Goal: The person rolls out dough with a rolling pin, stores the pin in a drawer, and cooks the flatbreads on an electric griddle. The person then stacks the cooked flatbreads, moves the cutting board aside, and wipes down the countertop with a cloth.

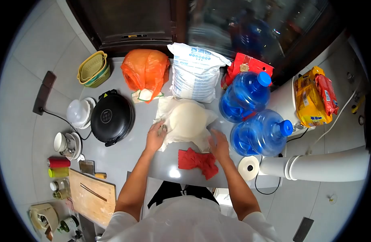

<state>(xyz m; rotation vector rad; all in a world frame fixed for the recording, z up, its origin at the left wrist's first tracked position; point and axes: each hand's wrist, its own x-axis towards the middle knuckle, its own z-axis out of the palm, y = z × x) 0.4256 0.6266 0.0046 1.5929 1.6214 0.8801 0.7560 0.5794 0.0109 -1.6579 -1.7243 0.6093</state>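
Observation:
On the grey counter lies a rumpled white cloth, with a round, smooth, cream-coloured mound at its middle. Whether the mound is bare or under a layer of cloth I cannot make out. My left hand is at the cloth's left edge, fingers apart and pointing forward. On the opposite side, my right hand rests near the cloth's right edge with its fingers stretched out. Between my forearms, close to the counter's front, lies a crumpled red cloth.
Behind stand an orange plastic bag and a large white sack. Two blue water jugs stand to the right, above a white roll. A black electric pan, a cleaver and a wooden board lie left.

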